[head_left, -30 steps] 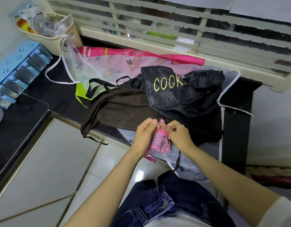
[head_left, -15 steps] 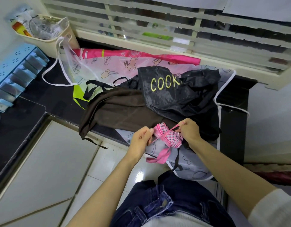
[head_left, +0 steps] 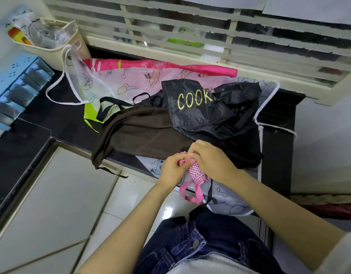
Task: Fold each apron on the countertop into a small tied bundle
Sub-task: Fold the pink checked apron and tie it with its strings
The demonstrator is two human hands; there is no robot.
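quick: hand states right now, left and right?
Left hand: closed, pinching the pink tie of the checked apron bundle.
Right hand: closed, pinching the same tie.

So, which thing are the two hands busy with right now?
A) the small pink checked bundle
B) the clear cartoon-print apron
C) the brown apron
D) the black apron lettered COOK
A: the left hand and right hand both pinch the pink checked bundle at the counter's front edge, while the black COOK apron and brown apron lie behind, untouched.
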